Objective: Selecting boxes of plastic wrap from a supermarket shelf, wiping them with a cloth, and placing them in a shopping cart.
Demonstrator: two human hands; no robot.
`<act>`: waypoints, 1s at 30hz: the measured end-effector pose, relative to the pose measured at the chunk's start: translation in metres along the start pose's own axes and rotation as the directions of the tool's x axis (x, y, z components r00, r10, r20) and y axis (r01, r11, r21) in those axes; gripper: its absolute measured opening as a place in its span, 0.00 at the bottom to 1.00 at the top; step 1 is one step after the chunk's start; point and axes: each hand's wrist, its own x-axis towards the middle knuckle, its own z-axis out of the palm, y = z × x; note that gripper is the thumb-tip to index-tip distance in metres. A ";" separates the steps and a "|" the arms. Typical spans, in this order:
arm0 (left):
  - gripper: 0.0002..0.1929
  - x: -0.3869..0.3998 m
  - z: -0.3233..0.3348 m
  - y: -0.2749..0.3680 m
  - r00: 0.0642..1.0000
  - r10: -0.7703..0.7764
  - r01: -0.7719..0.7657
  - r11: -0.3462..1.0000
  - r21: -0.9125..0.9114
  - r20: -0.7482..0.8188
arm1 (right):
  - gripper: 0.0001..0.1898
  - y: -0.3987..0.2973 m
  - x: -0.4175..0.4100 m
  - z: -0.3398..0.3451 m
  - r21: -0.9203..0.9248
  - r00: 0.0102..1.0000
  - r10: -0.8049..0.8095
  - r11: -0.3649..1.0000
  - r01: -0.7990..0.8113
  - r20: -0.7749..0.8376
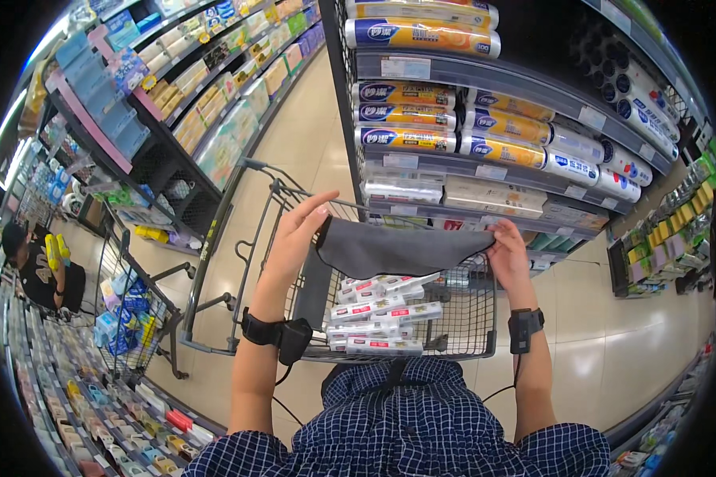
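A dark grey cloth point(403, 249) with a black edge is stretched between my hands. Its left end is held by my left hand point(298, 235), whose forefinger points out past the edge. My right hand point(508, 245) pinches the right end between thumb and fingers. Below the cloth stands a wire shopping cart point(462, 316). White packaged rolls point(385, 346) with red labels lie in a loose pile inside it, partly covered by the cloth. Black devices with cables are strapped around both wrists.
Ahead, a shelf rack point(417, 65) holds yellow and white packaged rolls. At left, a person point(48, 268) in black holds yellow packages near a second cart point(134, 322) with blue packs. A display of sponges point(662, 238) stands at right. Slippers point(95, 393) line the lower-left shelves.
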 end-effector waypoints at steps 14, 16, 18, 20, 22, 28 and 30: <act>0.20 -0.042 0.012 -0.159 0.706 -0.634 0.706 0.595 -0.384 0.315 | 0.11 -0.012 -0.014 0.005 -0.212 0.991 -0.121 0.968 0.131 0.062; 0.19 -0.052 0.017 -0.179 0.652 -0.624 0.756 0.487 -0.438 0.432 | 0.12 -0.009 -0.017 0.009 -0.253 0.991 -0.102 0.960 0.120 0.082; 0.18 -0.058 0.024 -0.182 0.630 -0.666 0.772 0.481 -0.416 0.400 | 0.14 -0.006 -0.017 0.009 -0.330 0.990 -0.076 0.937 0.111 0.118; 0.17 -0.055 0.024 -0.178 0.684 -0.647 0.726 0.558 -0.402 0.336 | 0.15 -0.008 -0.017 0.004 -0.437 0.992 -0.035 0.895 0.086 0.122; 0.17 -0.049 0.017 -0.163 0.747 -0.630 0.656 0.643 -0.397 0.214 | 0.18 -0.010 -0.022 0.010 -0.618 0.993 0.049 0.786 0.029 0.109; 0.21 -0.036 -0.001 -0.131 0.894 -0.447 0.436 0.882 -0.179 -0.025 | 0.16 -0.003 -0.025 -0.015 -0.938 0.965 -0.091 0.228 0.262 0.247; 0.21 -0.033 -0.001 -0.123 0.911 -0.411 0.407 0.908 -0.095 -0.024 | 0.16 -0.003 -0.027 -0.012 -0.947 0.964 -0.083 0.183 0.263 0.252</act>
